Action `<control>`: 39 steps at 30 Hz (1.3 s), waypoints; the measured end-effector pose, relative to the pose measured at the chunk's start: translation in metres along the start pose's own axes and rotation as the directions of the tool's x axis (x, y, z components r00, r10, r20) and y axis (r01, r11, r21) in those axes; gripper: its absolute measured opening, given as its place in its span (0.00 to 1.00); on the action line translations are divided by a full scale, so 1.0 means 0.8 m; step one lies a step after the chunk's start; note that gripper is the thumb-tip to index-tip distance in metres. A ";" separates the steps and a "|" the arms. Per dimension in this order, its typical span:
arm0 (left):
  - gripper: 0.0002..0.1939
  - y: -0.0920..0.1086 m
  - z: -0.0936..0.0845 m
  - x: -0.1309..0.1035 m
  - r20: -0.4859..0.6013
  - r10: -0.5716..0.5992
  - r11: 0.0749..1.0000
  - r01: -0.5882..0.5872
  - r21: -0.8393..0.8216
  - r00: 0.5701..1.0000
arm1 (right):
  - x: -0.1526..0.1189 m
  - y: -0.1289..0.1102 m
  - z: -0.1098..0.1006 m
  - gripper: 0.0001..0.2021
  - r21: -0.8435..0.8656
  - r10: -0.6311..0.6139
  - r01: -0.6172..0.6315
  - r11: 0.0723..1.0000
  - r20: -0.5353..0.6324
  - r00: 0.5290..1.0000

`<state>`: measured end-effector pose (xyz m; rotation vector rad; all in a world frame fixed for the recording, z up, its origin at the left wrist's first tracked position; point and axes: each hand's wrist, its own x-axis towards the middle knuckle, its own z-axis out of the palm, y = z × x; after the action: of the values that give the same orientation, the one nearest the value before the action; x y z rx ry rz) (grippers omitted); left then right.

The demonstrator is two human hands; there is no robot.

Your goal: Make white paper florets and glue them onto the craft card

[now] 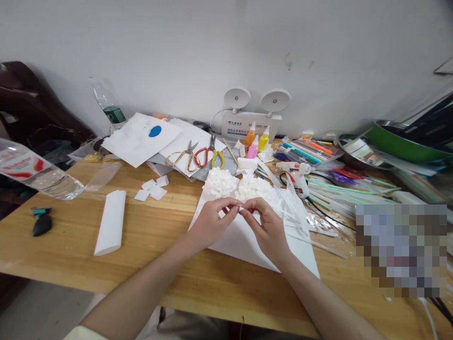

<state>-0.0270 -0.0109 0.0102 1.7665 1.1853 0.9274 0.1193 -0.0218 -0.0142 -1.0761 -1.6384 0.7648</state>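
Over a white paper sheet (236, 246), my left hand (215, 221) and my right hand (268, 227) meet with their fingertips nearly touching. Between them they pinch a small white piece (241, 208) that looks like paper; the fingers cover most of it. Both hands are closed in a pinch. Just beyond the fingers lie two heaps of small crumpled or folded white pieces, a left heap (221, 182) and a right heap (254, 188). Loose white strips (295, 215) spread to the right of my right hand.
Behind the heaps lie gold-handled scissors (184, 158), red-and-yellow-handled pliers (211, 153) and small paint bottles (252, 147). A hot glue gun (299, 179) stands right, its cord trailing. At left are a folded white paper (111, 222), paper squares (157, 192) and a water bottle (38, 172).
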 end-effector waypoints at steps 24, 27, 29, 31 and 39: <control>0.11 -0.001 0.004 -0.001 -0.012 -0.012 0.999 0.011 -0.045 1.000 | -0.004 -0.004 0.004 0.03 -0.199 -0.153 0.112 0.974 -0.205 0.967; 0.09 -0.001 0.004 0.000 -0.122 0.019 0.999 -0.023 -0.027 0.992 | -0.003 -0.003 0.004 0.01 -0.080 -0.044 0.030 0.996 -0.176 0.983; 0.06 0.000 0.005 0.000 -0.200 0.080 0.997 -0.082 -0.001 0.977 | -0.003 -0.002 0.003 0.01 -0.032 0.001 -0.007 0.999 -0.177 0.984; 0.04 0.002 0.005 -0.001 -0.229 0.138 0.990 -0.135 0.028 0.964 | -0.003 -0.001 0.002 0.01 0.000 0.022 -0.022 1.000 -0.182 0.983; 0.07 0.005 0.006 -0.004 -0.203 0.161 0.987 -0.162 0.009 0.966 | -0.003 0.001 0.002 0.01 0.054 0.036 -0.028 0.998 -0.155 0.987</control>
<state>-0.0226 -0.0159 0.0112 1.8159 1.1734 1.2318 0.1181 -0.0240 -0.0163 -1.0999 -1.4651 0.7221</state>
